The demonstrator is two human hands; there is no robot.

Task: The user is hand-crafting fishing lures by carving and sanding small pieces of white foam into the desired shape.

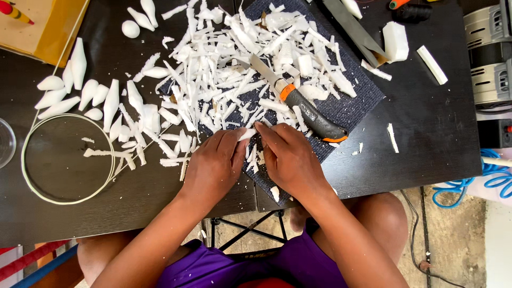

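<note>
Your left hand (213,162) and right hand (290,157) meet over dark woven mat (352,109) on black table (426,133), fingers pinching small white foam piece (246,134) from both ends, likely to steady it. Grey-orange utility knife (298,104) lies just beyond fingertips, within reach, amid white foam shavings (213,80).

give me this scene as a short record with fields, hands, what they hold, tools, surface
left hand: fingers closed on one end of a small white foam piece
right hand: pinching the same piece from the other side
knife: grey and orange handle, lying free on the mat, blade among shavings
mat: dark blue, under the hands
shavings: white strips heaped across the mat and table
carved shapes: tapered white pieces grouped at left
wire loop: pale ring on the black table
</note>
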